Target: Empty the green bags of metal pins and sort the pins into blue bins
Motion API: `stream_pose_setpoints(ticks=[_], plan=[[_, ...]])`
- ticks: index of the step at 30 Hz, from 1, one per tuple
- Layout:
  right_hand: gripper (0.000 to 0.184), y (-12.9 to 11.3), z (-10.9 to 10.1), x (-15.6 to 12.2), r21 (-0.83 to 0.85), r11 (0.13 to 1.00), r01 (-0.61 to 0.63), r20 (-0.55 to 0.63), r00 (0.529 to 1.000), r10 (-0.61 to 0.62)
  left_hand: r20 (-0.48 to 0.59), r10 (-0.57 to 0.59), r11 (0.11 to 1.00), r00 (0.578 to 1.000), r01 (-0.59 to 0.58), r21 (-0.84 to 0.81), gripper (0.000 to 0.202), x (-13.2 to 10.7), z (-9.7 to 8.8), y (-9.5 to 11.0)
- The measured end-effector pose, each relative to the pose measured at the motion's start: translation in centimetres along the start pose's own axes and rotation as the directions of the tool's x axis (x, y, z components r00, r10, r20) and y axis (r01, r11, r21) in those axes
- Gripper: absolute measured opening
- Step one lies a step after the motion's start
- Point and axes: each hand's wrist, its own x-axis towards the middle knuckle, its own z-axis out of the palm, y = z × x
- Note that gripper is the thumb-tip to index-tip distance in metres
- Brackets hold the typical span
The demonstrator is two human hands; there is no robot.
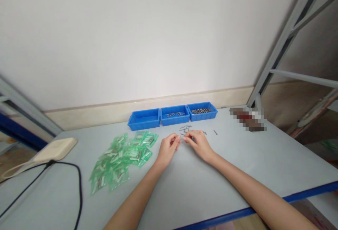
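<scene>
My left hand [168, 148] is closed in a pinch just above the table, its fingertips close to those of my right hand. The fingers of my right hand [199, 146] are curled together too. Whatever they pinch is too small to make out. Loose screws [186, 128] lie just beyond my fingertips, partly hidden by my right hand. One single screw [216, 132] lies apart to the right. Left of my left hand is a spread pile of green plastic bags [123, 156] with small metal parts inside.
Along the wall stand three blue bins: an empty left bin [144, 123], a middle bin [174, 120] with a few long metal pins, and a right bin [203, 116] with many small metal pieces. A cream-coloured box [56, 149] and black cable [80, 184] are leftmost; a blurred object [248, 120] lies right.
</scene>
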Motion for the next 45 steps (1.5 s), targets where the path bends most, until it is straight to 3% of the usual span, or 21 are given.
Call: stream_pose_setpoints(ticks=[3,9,15,21,28,31,34,36,40,42,45], plan=[[0.023,-0.3,-0.2,0.1,0.017,1.0,-0.001,-0.045,0.999,0.002,0.005,0.006,1.0,1.0,-0.006,-0.009,0.033,0.1,0.0,-0.1],[0.04,-0.5,-0.5,0.1,0.018,1.0,0.011,0.046,0.999,-0.011,0.059,0.025,1.0,0.998,-0.025,-0.004,0.039,0.1,0.1,-0.4],[0.019,-0.1,-0.3,0.1,0.092,0.996,-0.002,0.007,1.0,0.001,0.044,-0.007,1.0,0.999,0.008,-0.022,0.037,0.1,0.0,-0.4],[0.038,0.0,-0.6,0.2,0.059,0.998,0.029,0.053,0.998,-0.032,0.121,-0.025,1.0,0.992,0.026,-0.007,0.045,0.1,0.0,-0.4],[0.036,0.5,-1.5,0.1,0.167,0.985,-0.038,0.168,0.986,0.009,0.069,-0.014,0.999,0.998,0.017,-0.036,0.039,0.4,-0.4,-0.4],[0.038,1.2,-2.1,1.3,0.192,0.979,-0.076,0.205,0.978,0.036,0.08,-0.025,0.999,0.996,0.029,-0.045,0.039,0.3,-0.5,-0.6],[0.038,1.7,-2.6,4.7,0.194,0.979,-0.061,0.245,0.969,0.012,0.103,-0.027,0.998,0.994,0.032,-0.053,0.04,0.4,-0.3,-0.9],[0.039,1.7,-3.0,7.9,0.115,0.993,-0.037,0.216,0.976,0.011,0.122,-0.024,0.998,0.992,0.031,-0.058,0.04,0.5,-0.3,-1.3],[0.038,1.2,-3.5,13.3,-0.141,0.984,-0.108,0.02,0.993,0.112,0.124,-0.038,0.997,0.992,0.045,-0.057,0.038,0.6,-0.5,-1.8],[0.036,1.1,-4.0,14.1,-0.196,0.969,-0.148,-0.081,0.988,0.134,0.116,-0.045,0.997,0.992,0.052,-0.058,0.038,0.6,-0.7,-1.9],[0.037,2.4,-5.3,12.1,-0.273,0.945,-0.178,-0.213,0.97,0.122,0.11,-0.038,0.997,0.993,0.045,-0.065,0.038,0.6,-0.9,-1.9]])
